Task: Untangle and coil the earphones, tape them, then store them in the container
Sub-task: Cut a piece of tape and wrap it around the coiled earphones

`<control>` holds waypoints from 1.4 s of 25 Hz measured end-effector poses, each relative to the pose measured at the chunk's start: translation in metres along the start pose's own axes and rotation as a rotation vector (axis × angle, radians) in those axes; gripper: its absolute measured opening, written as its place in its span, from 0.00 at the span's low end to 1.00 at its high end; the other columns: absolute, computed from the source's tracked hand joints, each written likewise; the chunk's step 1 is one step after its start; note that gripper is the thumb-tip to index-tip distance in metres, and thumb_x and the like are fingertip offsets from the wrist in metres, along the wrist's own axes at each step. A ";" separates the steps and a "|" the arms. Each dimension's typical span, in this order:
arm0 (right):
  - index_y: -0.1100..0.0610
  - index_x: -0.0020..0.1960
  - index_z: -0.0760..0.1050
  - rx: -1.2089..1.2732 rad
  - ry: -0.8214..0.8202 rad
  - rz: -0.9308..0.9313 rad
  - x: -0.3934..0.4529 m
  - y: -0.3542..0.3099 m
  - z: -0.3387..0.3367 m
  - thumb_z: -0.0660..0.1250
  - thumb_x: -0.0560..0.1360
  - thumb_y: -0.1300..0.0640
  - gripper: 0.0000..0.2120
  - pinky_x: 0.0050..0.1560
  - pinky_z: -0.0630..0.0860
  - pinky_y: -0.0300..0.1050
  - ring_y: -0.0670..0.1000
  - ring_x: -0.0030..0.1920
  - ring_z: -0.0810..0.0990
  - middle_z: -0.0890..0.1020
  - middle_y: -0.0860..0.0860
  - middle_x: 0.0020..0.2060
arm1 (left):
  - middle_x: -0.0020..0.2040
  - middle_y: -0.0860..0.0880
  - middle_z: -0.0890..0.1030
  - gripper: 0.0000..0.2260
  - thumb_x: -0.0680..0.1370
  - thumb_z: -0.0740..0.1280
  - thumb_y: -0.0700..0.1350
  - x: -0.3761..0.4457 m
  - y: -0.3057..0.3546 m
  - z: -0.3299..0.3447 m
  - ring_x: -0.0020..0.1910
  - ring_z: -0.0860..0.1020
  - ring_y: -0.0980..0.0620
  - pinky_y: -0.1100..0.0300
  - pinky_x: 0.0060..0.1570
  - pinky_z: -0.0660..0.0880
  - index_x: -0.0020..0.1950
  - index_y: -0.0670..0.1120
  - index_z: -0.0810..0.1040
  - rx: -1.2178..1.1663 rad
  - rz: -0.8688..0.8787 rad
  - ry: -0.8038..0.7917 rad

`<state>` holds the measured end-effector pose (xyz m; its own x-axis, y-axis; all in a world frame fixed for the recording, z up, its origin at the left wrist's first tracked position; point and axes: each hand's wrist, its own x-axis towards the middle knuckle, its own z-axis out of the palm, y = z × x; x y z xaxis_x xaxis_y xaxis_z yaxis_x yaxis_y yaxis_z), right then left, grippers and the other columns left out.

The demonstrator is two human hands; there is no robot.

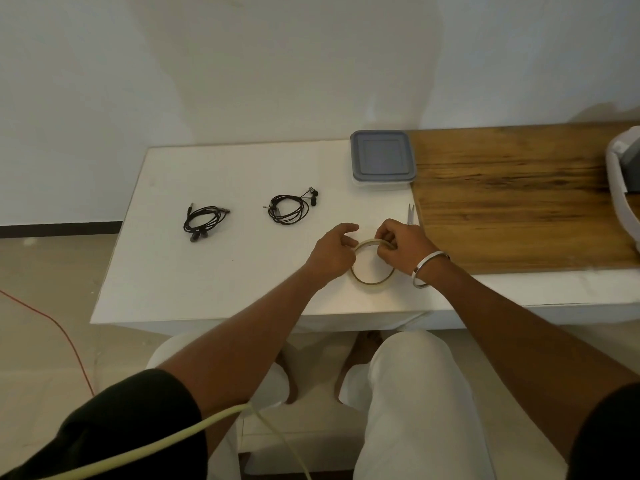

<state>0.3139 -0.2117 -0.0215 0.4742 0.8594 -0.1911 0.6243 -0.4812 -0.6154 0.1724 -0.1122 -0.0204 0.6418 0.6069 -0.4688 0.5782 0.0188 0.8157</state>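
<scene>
Two coiled black earphones lie on the white table (173, 271): one pair (204, 220) at the left, another pair (291, 207) nearer the middle. A roll of clear tape (372, 282) stands tilted at the table's front. My left hand (334, 252) holds the roll's left side, and my right hand (403, 247) pinches its top edge. A closed container with a grey lid (381, 159) sits at the back of the table.
Small scissors (410, 213) lie just behind my right hand, beside a wooden board (519, 195) that covers the right part of the surface. A white object (623, 174) sits at the far right edge. My knees are under the table's front edge.
</scene>
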 end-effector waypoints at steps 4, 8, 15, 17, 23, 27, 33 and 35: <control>0.56 0.48 0.75 0.038 -0.013 -0.016 0.002 0.003 -0.004 0.66 0.71 0.61 0.06 0.42 0.80 0.46 0.49 0.37 0.79 0.79 0.49 0.36 | 0.57 0.42 0.81 0.19 0.76 0.61 0.33 0.011 0.004 -0.001 0.51 0.79 0.47 0.54 0.53 0.77 0.64 0.46 0.77 -0.075 -0.075 -0.046; 0.57 0.48 0.75 0.064 -0.020 -0.043 0.002 0.002 -0.006 0.67 0.71 0.61 0.06 0.40 0.80 0.45 0.50 0.36 0.80 0.80 0.50 0.36 | 0.52 0.45 0.82 0.11 0.75 0.63 0.37 0.023 0.016 0.002 0.51 0.79 0.47 0.50 0.60 0.77 0.51 0.47 0.82 -0.020 -0.174 -0.031; 0.54 0.47 0.74 0.099 -0.036 -0.093 0.004 0.003 -0.009 0.67 0.72 0.60 0.05 0.41 0.82 0.48 0.50 0.36 0.81 0.80 0.49 0.36 | 0.34 0.46 0.74 0.08 0.74 0.65 0.37 0.034 0.025 0.001 0.38 0.71 0.49 0.58 0.43 0.70 0.35 0.42 0.77 -0.134 -0.300 -0.032; 0.52 0.46 0.74 0.120 -0.031 -0.120 0.005 0.003 -0.010 0.68 0.72 0.59 0.05 0.41 0.82 0.49 0.50 0.36 0.81 0.81 0.50 0.36 | 0.35 0.45 0.77 0.05 0.73 0.65 0.37 0.035 0.027 0.000 0.38 0.74 0.49 0.59 0.44 0.73 0.39 0.41 0.79 -0.204 -0.295 -0.023; 0.51 0.46 0.73 0.258 0.003 -0.185 0.003 -0.009 -0.013 0.69 0.72 0.58 0.06 0.37 0.81 0.42 0.43 0.33 0.80 0.80 0.46 0.36 | 0.46 0.40 0.82 0.03 0.74 0.70 0.39 0.027 0.022 -0.010 0.47 0.79 0.44 0.53 0.53 0.76 0.47 0.42 0.82 -0.322 -0.066 0.022; 0.50 0.47 0.72 0.284 -0.025 -0.180 0.001 -0.023 -0.009 0.70 0.72 0.53 0.08 0.37 0.80 0.39 0.48 0.35 0.81 0.81 0.48 0.38 | 0.54 0.42 0.83 0.10 0.75 0.69 0.38 0.018 0.018 -0.019 0.57 0.80 0.46 0.52 0.62 0.76 0.57 0.41 0.82 -0.332 0.027 0.065; 0.52 0.52 0.71 0.313 -0.114 -0.107 -0.001 -0.042 -0.001 0.70 0.73 0.52 0.12 0.35 0.80 0.37 0.53 0.40 0.82 0.81 0.52 0.41 | 0.53 0.47 0.83 0.12 0.77 0.68 0.38 0.005 0.008 -0.035 0.52 0.80 0.54 0.66 0.53 0.76 0.61 0.42 0.80 -0.282 0.154 0.052; 0.52 0.54 0.70 0.357 -0.187 -0.052 0.000 -0.047 0.002 0.69 0.73 0.52 0.13 0.38 0.82 0.46 0.54 0.41 0.83 0.81 0.54 0.42 | 0.54 0.46 0.83 0.12 0.78 0.68 0.38 0.002 0.004 -0.039 0.52 0.80 0.55 0.68 0.52 0.76 0.61 0.42 0.80 -0.273 0.171 0.052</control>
<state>0.2827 -0.1889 0.0059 0.3055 0.9137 -0.2681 0.3742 -0.3741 -0.8485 0.1569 -0.0801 -0.0048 0.6868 0.6596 -0.3053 0.3034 0.1214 0.9451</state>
